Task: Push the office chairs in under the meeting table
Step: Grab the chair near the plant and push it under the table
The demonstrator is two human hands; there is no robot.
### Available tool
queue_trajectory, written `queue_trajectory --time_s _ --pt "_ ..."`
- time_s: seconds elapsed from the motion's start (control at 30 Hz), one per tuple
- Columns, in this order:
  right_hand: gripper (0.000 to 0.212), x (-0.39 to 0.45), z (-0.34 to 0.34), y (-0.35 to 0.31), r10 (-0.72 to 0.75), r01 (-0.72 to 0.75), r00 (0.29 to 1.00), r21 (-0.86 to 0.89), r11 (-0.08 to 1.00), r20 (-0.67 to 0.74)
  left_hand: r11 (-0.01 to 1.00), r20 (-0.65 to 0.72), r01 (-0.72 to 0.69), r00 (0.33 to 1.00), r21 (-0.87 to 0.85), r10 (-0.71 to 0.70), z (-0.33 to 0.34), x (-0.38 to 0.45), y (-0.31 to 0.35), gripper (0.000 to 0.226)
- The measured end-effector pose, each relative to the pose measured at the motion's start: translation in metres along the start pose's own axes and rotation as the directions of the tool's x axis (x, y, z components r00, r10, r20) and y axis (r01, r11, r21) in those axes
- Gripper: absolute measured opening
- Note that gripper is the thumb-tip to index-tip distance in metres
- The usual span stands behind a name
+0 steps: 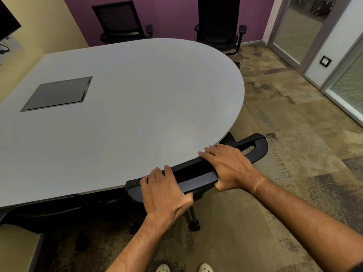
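Note:
A black office chair [198, 176] stands at the near curved edge of the grey meeting table [137, 99], its backrest top against the table's rim and its seat hidden underneath. My left hand [165, 191] grips the left part of the backrest's top edge, fingers over the front and thumb behind. My right hand [227, 167] grips the same edge further right. A second black chair [45, 214] sits tucked under the table at the lower left. Two more black chairs [119, 22] [220, 24] stand at the far side, apart from the table.
A dark square cable hatch [59, 93] is set into the tabletop. Patterned brown carpet [294, 134] stretches to the right. Glass doors [302, 30] and a wall switch [325, 61] are at the far right. My shoes [184, 267] show at the bottom.

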State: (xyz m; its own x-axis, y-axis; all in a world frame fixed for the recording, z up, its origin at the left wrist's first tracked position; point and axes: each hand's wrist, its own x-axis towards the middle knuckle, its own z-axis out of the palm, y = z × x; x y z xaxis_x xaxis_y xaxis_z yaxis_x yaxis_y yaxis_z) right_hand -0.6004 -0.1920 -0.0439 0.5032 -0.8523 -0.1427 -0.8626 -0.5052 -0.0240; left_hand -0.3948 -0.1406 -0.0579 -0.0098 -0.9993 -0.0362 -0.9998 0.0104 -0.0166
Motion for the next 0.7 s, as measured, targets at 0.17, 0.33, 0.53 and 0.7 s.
queue_trajectory --time_s 0.17,0.33,0.53,0.7 --pt "0.096 -0.0007 0.0034 0.002 -0.004 0.004 1.0 0.004 1.0 -0.021 0.999 -0.006 -0.003 1.0 0.032 0.003 -0.002 0.0003 0.0018 0.096" --pt "0.097 -0.0014 0.0067 0.003 -0.003 0.002 1.0 -0.004 1.0 -0.031 1.0 -0.021 0.001 1.0 0.02 -0.001 -0.0025 -0.0004 0.0025 0.093" --pt "0.098 -0.0019 0.0068 0.0032 -0.016 0.015 0.998 -0.01 1.0 -0.062 1.0 -0.028 -0.002 1.0 0.014 0.002 -0.0002 0.0004 0.0023 0.084" --pt "0.102 -0.0057 0.0092 0.0044 -0.049 0.05 0.988 0.003 0.999 -0.145 0.999 -0.037 -0.046 0.998 -0.001 0.046 -0.0018 0.0009 0.0012 0.101"
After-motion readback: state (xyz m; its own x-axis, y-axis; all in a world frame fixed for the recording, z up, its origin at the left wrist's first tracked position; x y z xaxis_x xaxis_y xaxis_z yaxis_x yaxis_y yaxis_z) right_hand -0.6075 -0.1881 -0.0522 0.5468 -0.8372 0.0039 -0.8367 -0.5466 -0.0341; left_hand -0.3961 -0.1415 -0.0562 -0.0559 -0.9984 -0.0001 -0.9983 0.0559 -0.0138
